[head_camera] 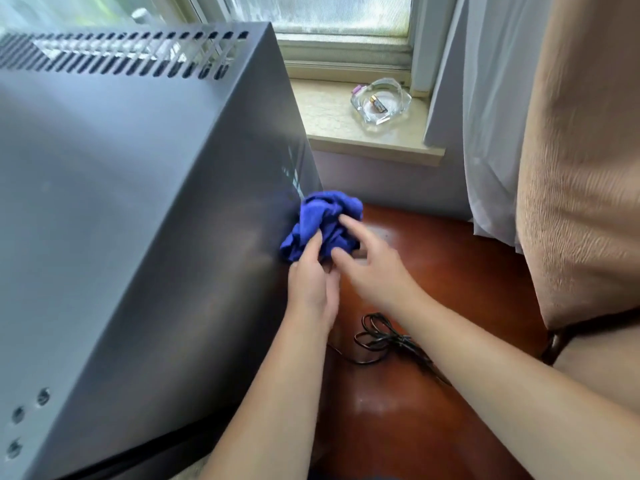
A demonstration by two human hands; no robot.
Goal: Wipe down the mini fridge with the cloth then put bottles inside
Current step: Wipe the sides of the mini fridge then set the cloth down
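The dark grey mini fridge [131,209] fills the left of the view, seen from above, with vent slots along its far top edge. A crumpled blue cloth [322,223] is pressed against the fridge's right side, low down. My left hand [311,282] grips the cloth from below. My right hand [370,265] rests its fingers on the cloth from the right, slightly blurred. No bottles are in view.
A coiled black power cord [381,337] lies on the red-brown wooden floor [450,410] below my hands. A glass ashtray [381,102] sits on the window sill [346,133]. White curtain [485,133] and a beige upholstered chair [581,168] stand at the right.
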